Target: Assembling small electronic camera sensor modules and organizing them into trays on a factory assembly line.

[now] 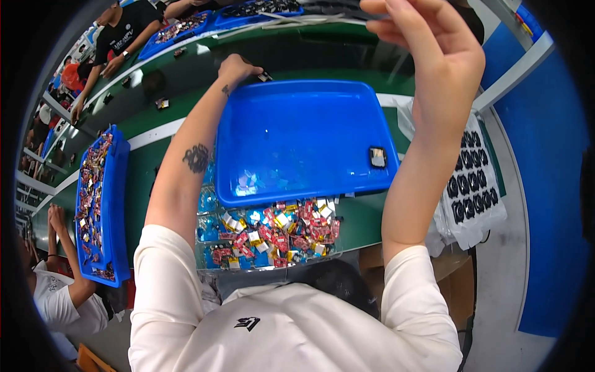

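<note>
A wide blue plastic tray (297, 133) lies in front of me, with one small black-framed electronic module (377, 157) near its right wall. Past the tray's far left corner, my left hand (238, 66) is closed, its fingertips at a small dark and silvery electronic part (264, 76). My right hand (434, 37) is raised at the upper right, fingers loosely bent and apart. Nothing shows between them, though the top edge of the view cuts part of the hand. Below the tray, a clear plastic tray holds many small red circuit boards with silver and yellow battery cells (279, 232).
At left stands a long blue bin (121, 204) full of small boards. On the right, rows of black parts (474, 180) lie on a white sheet. A green conveyor surface (192, 77) carries scattered modules (162, 103). Other people work at the left and far side.
</note>
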The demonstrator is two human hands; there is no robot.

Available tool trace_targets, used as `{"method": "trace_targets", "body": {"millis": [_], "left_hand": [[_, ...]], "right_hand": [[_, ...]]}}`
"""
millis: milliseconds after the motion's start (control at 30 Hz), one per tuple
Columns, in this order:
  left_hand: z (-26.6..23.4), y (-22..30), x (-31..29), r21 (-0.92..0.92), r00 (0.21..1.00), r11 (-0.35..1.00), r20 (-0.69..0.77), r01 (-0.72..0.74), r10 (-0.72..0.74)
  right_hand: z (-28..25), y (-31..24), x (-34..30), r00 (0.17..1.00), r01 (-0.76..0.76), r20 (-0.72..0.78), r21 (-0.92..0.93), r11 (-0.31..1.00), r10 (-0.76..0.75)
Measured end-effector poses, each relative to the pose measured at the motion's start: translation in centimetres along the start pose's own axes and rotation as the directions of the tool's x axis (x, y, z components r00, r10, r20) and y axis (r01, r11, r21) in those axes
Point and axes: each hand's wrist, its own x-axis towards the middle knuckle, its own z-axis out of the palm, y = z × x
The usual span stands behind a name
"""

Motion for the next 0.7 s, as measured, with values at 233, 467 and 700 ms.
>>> {"method": "trace_targets", "body": {"millis": [233, 467, 700], "left_hand": [[-1.8, -1.2, -2.9, 0.000, 0.995, 0.996, -0.053, -0.084, 0.084], [-6.5, 3.4, -23.4, -0.360, 0.810, 0.828, 0.254, -0.429, 0.529], [-6.1, 0.3, -31.5, -0.277, 0.650, 0.773, 0.423, -0.571, 0.631]], "right_hand": [[0.4, 0.9, -0.2, 0.997, 0.013, 0.079, 0.022, 1.000, -0.014], [0.8, 1.7, -0.8, 0.981, -0.004, 0.195, 0.000, 1.000, 0.004], [3.1, 1.9, -1.6, 0.912, -0.110, 0.410, 0.261, 0.959, -0.007]]}}
